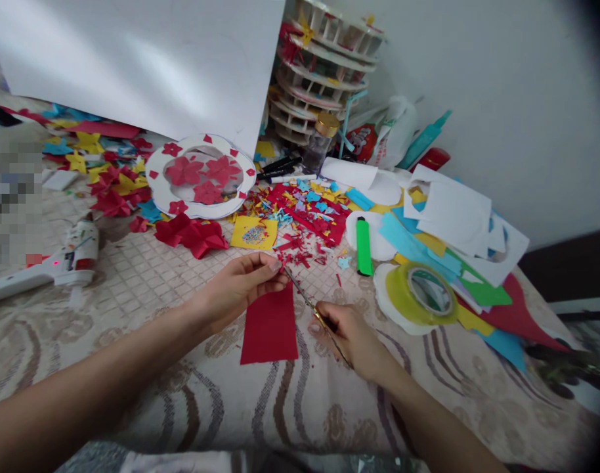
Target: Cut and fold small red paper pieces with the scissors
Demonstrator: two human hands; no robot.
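Observation:
My left hand is closed in a pinch on a tiny red paper piece, mostly covered by the fingertips. From the right, my right hand grips a slim metal tool with a gold-coloured handle; whether it is scissors or tweezers I cannot make out. Its tip meets the fingertips of my left hand. Beneath both hands a red paper rectangle lies flat on the patterned tablecloth. Just beyond are red paper scraps and a yellow paper square bearing a heap of small colourful bits.
A glue gun with a lit red light lies at left. Paper flowers surround a white scalloped frame. At right are a green cutter, a yellow tape roll and coloured paper sheets. Behind stands a tiered white rack.

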